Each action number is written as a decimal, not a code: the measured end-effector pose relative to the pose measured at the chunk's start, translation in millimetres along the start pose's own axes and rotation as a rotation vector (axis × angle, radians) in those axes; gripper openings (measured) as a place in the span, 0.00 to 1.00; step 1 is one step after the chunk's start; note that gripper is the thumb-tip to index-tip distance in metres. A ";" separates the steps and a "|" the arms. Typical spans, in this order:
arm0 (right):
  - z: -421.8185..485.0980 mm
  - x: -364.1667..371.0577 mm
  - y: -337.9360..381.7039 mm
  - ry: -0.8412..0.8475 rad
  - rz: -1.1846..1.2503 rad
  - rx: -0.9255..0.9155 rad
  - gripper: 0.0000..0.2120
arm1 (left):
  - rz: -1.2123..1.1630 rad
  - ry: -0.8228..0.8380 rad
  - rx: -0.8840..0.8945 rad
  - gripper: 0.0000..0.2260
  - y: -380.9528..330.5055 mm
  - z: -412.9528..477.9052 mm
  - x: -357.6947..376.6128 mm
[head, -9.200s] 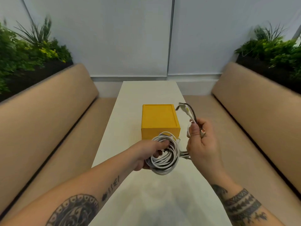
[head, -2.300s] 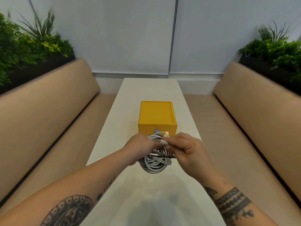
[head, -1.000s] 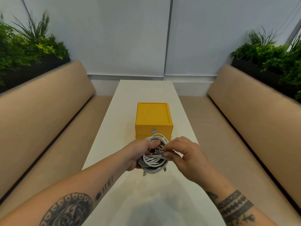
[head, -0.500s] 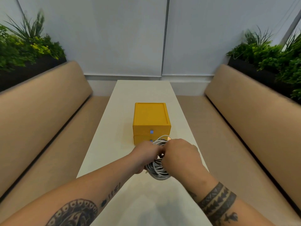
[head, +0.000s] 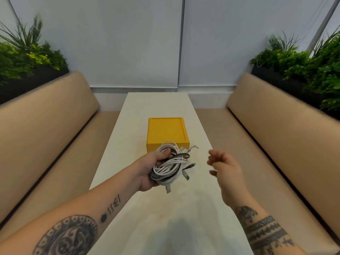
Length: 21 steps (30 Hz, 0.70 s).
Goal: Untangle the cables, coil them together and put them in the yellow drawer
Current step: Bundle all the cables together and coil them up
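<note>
Your left hand (head: 150, 170) grips the coiled cables (head: 170, 166) above the table (head: 158, 103), directly before the yellow drawer unit (head: 166, 132), whose front they largely hide. Your right hand (head: 226, 168) hangs free beside the coil, fingers loosely curled, grasping nothing. The drawer lies straight ahead; the free right hand seems best placed to open it.

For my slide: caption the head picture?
Left hand grips coiled white and dark cables near yellow drawer box; right hand hovers open.
</note>
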State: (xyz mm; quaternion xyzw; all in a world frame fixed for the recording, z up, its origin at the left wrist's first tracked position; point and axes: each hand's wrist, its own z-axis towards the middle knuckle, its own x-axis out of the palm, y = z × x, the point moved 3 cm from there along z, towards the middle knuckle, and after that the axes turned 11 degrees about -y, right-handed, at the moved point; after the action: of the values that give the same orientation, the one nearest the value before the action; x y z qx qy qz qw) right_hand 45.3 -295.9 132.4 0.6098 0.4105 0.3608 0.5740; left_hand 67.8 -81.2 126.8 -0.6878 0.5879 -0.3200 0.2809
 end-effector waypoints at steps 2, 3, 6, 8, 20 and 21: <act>-3.1 2.3 -24.2 0.199 -0.012 0.172 0.15 | -0.040 0.025 -0.009 0.14 -3.7 -2.1 1.8; -8.5 6.4 -34.9 0.305 0.020 0.266 0.17 | -0.048 0.031 -0.010 0.15 -5.1 -2.9 3.7; -21.0 21.9 -52.5 0.379 0.235 0.424 0.15 | -0.030 0.048 -0.002 0.17 -5.9 -5.9 10.5; -21.9 27.4 -49.4 0.271 0.300 0.382 0.10 | -0.020 0.049 -0.006 0.17 -3.9 -5.4 13.2; -25.6 8.1 -0.7 0.016 -0.092 -0.378 0.11 | 0.189 -0.096 0.210 0.15 3.0 -12.0 22.3; -24.3 6.7 4.1 0.040 -0.113 -0.404 0.08 | 0.231 -0.118 0.268 0.15 0.6 -12.7 21.2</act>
State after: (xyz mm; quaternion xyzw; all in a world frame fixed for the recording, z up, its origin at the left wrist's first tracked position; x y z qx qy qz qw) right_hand 26.3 -280.0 138.3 0.4511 0.3746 0.4152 0.6955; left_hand 59.9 -102.4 136.8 -0.5897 0.5976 -0.3199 0.4390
